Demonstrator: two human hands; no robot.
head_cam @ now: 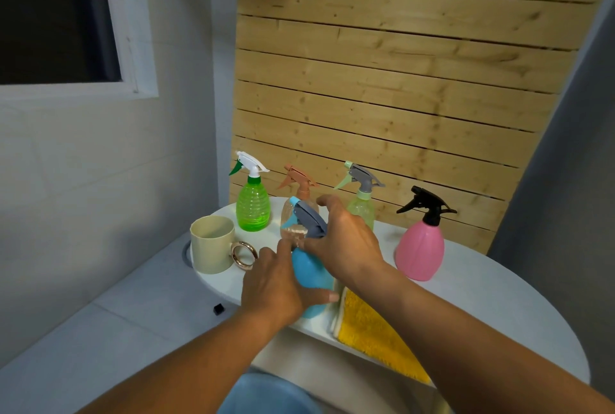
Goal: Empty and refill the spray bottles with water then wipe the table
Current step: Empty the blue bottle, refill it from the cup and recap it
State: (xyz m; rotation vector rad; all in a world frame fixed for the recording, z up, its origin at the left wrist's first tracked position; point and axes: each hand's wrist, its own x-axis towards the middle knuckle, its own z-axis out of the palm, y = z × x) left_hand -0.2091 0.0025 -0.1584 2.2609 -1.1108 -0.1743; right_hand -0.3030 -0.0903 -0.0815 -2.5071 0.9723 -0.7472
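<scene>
Pale wooden slats (399, 81) back a white oval table (482, 307) set in a grey-walled corner with a dark window (50, 14) at far left. Near the table's front edge stands a blue spray bottle (311, 275) with a grey trigger head. The person's left hand (276, 284) wraps round its body, thumb across the near side, while the right hand (346, 240) curls over the trigger head from the right, gripping it. Along the far side stand four more bottles: a bright green one (253, 204) at left, a clear one with a peach sprayer (301, 190) directly behind the blue bottle, a pale green one (361, 204) behind the right hand, and a pink one with a black sprayer (421, 244) at right. A cream mug (211, 244) with a ring handle sits at the left end. Just right of the blue bottle, a yellow cloth (376, 333) lies at the near edge.
</scene>
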